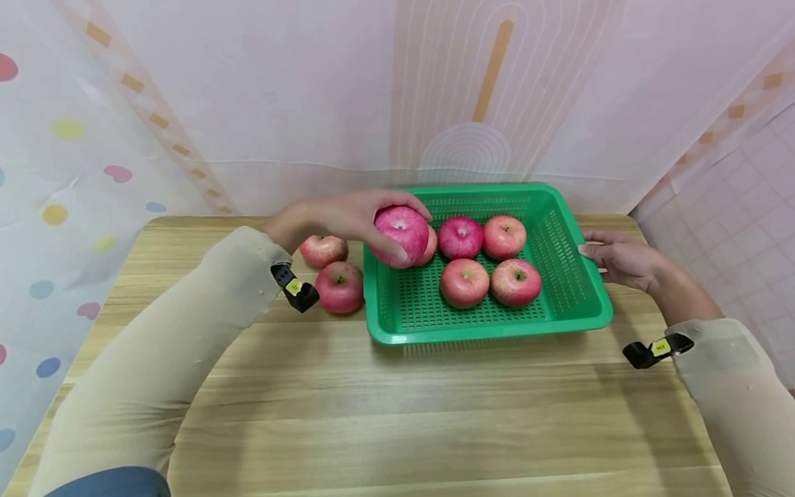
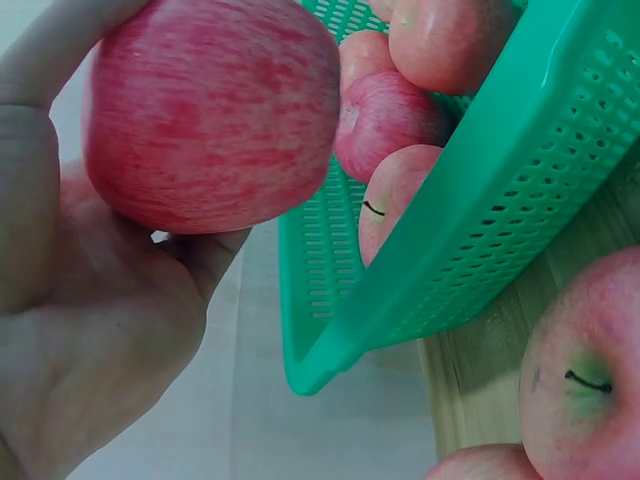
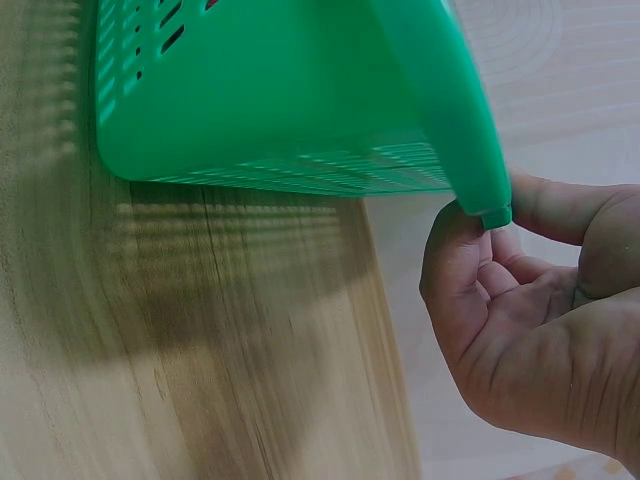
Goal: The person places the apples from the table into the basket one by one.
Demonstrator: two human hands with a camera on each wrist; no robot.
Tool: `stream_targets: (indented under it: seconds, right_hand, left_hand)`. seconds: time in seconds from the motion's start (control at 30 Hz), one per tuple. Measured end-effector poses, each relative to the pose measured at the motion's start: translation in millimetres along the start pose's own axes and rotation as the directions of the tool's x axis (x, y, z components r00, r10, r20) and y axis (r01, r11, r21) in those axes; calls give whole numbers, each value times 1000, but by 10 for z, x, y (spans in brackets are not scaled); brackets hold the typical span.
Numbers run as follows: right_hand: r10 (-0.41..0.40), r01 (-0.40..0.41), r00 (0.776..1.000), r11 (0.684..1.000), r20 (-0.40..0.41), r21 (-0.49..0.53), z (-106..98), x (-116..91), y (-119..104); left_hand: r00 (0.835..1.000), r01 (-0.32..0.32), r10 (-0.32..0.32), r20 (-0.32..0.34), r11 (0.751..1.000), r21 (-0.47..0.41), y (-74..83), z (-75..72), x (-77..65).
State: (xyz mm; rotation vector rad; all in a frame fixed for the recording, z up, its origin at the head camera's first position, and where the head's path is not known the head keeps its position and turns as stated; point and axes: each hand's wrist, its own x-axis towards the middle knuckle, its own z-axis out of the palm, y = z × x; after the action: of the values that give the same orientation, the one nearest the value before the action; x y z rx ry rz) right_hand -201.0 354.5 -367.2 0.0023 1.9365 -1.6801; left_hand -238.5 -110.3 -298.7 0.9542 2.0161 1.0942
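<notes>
My left hand [image 1: 357, 217] grips a large pink-red apple [image 1: 400, 233] over the left end of a green plastic basket [image 1: 484, 334]. In the left wrist view the fingers and thumb curl round this striped apple [image 2: 210, 115], above the rim. Several apples lie inside the basket, among them a dark pink one [image 1: 460, 237] and a paler one [image 1: 464, 283]; another is partly hidden behind the held apple. At the basket's right end, my right hand [image 1: 627, 261] pinches the rim between thumb and fingers, seen closely in the right wrist view [image 3: 540, 310].
Left of the basket, two more apples sit on the wooden table [image 1: 373, 414]: a red one [image 1: 339, 287] and a striped one [image 1: 324, 250] behind it. A patterned curtain-like backdrop [image 1: 298, 90] rises behind the table's far edge.
</notes>
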Motion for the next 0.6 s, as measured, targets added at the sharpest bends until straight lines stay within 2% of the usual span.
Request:
stream_targets:
  seconds: [0.1,0.3,0.43,0.6]
  right_hand:
    - [-1,1,1000,1000,2,3,0,2,1]
    - [1,-1,1000,1000,2,0,-1,1,-6]
    - [0,0,1000,1000,4,2,-7,-1,-10]
    - [0,0,1000,1000,8,14,-19,-7,-15]
  left_hand:
    - [999,-13,13,34,1000,12,-9,12,63]
    - [998,-19,13,65,995,98,1,30,161]
    - [996,-11,-1,87,991,134,26,42,209]
    - [994,20,-43,100,974,226,76,97,312]
